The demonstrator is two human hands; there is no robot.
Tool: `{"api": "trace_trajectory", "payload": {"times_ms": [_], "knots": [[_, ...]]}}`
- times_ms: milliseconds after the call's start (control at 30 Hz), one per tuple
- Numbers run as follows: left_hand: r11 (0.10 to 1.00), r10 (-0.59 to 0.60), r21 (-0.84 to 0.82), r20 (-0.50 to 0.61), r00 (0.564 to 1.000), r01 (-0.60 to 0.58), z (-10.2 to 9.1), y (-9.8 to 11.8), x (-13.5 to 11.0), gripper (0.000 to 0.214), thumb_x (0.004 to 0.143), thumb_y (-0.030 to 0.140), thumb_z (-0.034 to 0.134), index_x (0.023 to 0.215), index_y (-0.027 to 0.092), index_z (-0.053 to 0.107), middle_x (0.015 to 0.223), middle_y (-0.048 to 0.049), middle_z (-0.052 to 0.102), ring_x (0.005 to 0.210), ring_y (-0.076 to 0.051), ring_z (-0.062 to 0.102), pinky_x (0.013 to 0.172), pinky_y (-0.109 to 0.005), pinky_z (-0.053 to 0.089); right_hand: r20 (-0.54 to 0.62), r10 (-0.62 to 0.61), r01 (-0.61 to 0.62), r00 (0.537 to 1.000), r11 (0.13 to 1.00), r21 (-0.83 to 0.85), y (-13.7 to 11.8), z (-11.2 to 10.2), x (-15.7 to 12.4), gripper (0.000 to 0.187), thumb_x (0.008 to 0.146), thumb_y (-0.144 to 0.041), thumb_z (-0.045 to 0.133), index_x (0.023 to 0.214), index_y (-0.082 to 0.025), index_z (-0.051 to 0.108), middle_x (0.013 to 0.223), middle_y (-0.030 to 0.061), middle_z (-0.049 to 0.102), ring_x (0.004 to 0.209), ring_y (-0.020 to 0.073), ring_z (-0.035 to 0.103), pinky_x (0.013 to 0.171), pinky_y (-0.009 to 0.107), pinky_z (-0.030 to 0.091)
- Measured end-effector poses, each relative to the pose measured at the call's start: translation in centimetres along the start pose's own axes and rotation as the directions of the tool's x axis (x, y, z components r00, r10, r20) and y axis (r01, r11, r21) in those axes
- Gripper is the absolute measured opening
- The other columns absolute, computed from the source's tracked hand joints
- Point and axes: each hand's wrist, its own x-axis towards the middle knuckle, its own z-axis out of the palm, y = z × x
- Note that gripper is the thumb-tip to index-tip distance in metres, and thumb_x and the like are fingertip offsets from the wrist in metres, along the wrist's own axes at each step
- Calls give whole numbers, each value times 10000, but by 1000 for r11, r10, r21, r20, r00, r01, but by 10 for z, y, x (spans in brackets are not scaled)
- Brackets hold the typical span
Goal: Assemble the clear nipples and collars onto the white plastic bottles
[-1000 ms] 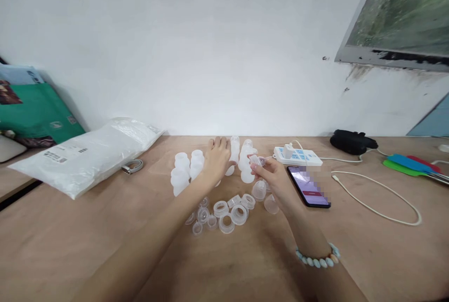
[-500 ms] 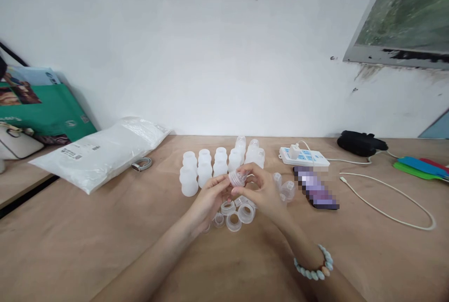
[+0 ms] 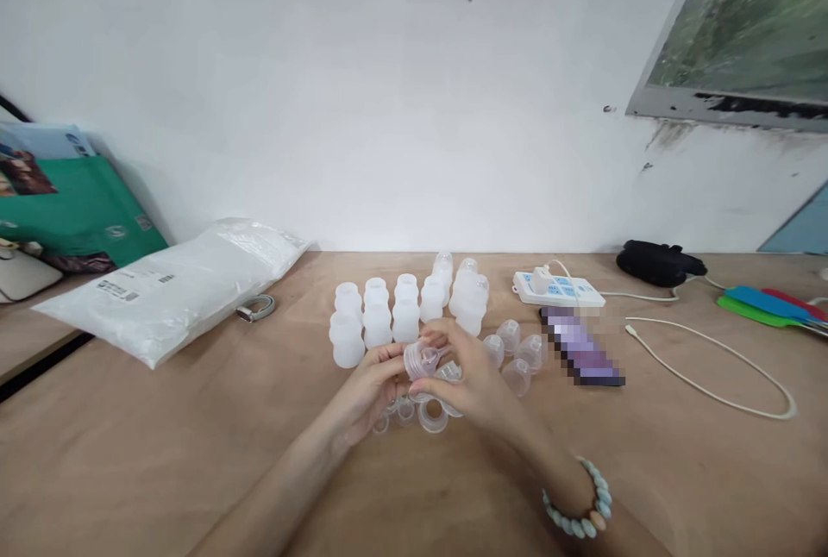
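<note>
My left hand (image 3: 379,380) is closed around a clear threaded bottle collar (image 3: 414,362), held just above the table. A clear, soft-looking bottle nipple (image 3: 429,356) sits at the collar's opening, and my right hand (image 3: 462,372) pinches it with thumb and fingers. Whether it is fully through the ring, I cannot tell. Beneath my hands lie several loose collars (image 3: 433,419) and small clear nipples (image 3: 405,410), partly hidden. Right of them stand several clear domed caps (image 3: 517,377). Behind my hands are rows of frosted white bottles (image 3: 349,340), a few at the right with clear caps on.
A white plastic parcel (image 3: 187,281) and a watch (image 3: 255,308) lie left. To the right are a power strip (image 3: 560,288), a phone (image 3: 580,346), a looped white cable (image 3: 711,359), a black pouch (image 3: 660,262) and coloured spatulas (image 3: 769,305). A white wall (image 3: 388,109) bounds the table's back.
Both hands have come slightly lower and to the left with the collar and nipple. The collar is turned, so its opening shows more. More of the domed caps is uncovered.
</note>
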Motion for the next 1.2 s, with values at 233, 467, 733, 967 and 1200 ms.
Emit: {"api": "trace_trajectory", "payload": {"times_ms": [233,467,733,967,1200], "knots": [[999,1,48,47,999,-3,6,3,-4,158,688,268,739,698,126,670,641,-9,590,599,-105,499,571,-222,446,107,183,-208,977,922,327,-5,-4,4,340,713,-376,820,976,-233,660,858,8,593,778,173,605,649,290,517],[1000,24,-6,19,1000,-24,-1,4,-5,221,688,271,721,635,155,540,651,16,506,609,-104,485,553,-220,438,-148,306,-150,940,764,628,9,-32,10,369,766,-477,749,1049,-274,629,916,3,634,662,146,613,634,328,544],[994,96,55,-73,993,-92,-10,0,3,281,699,367,747,709,161,557,707,4,559,650,-128,541,547,-230,452,-448,290,-257,846,957,135,31,-77,6,443,722,-399,754,1103,-240,594,1007,53,645,871,209,619,757,383,528],[949,199,262,-74,977,-173,-16,1,8,411,655,497,805,725,153,589,627,-3,618,572,-122,548,558,-243,443,-338,254,-371,906,861,-348,37,-94,-27,343,753,-367,687,1052,-205,643,985,74,654,778,214,567,734,392,486],[875,287,429,-87,954,-224,-19,8,7,297,723,428,729,735,153,619,604,7,586,550,-126,515,579,-253,417,-208,291,-355,934,829,-433,35,-83,-47,304,804,-326,645,1081,-201,639,982,74,643,850,251,592,753,399,479]]}}
